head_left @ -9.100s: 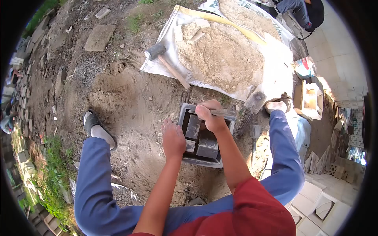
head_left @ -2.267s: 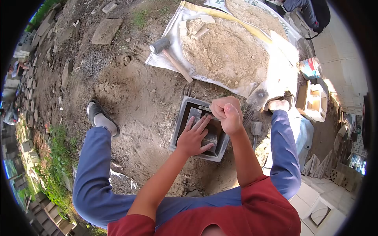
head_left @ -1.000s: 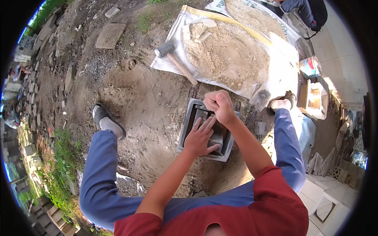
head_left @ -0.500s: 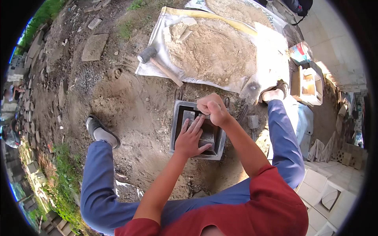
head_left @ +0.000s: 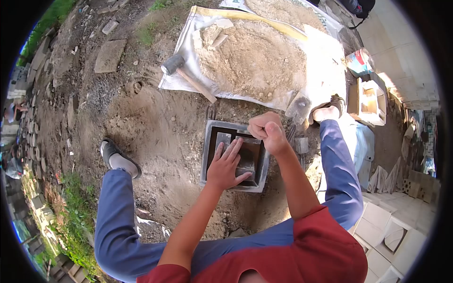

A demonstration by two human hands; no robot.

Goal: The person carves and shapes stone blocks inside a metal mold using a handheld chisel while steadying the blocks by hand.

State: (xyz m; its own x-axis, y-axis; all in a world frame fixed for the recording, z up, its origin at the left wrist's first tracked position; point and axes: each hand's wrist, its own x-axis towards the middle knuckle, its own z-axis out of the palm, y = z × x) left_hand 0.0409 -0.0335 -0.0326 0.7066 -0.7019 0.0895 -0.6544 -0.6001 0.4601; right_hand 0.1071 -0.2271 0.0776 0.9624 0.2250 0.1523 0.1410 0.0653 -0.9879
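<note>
A grey rectangular mould box (head_left: 205, 158) with dark inner blocks (head_left: 246, 162) sits on the dirt between my legs. My left hand (head_left: 225, 167) lies on the inner blocks, its fingers spread and nothing held. Over the box's upper right corner, my right hand (head_left: 269, 132) is closed in a fist; what it holds, if anything, is hidden. Wire loops (head_left: 211, 112) stick out at the box's top edge. Beyond the box, a mallet (head_left: 190, 78) rests partly on a white sack (head_left: 226, 94).
Sandy material (head_left: 252, 59) is heaped on the sack. A dusty trowel (head_left: 298, 107) lies by my right foot. Farther right are a bucket (head_left: 359, 62) and a hollow block (head_left: 370, 104). Flat stones (head_left: 110, 55) lie at the upper left, and light blocks (head_left: 377, 226) at the lower right.
Since the oldest frame, my left hand has moved from the box's left edge onto the inner blocks and spread out. My right fist has moved slightly right. The tool then visible in it no longer shows.
</note>
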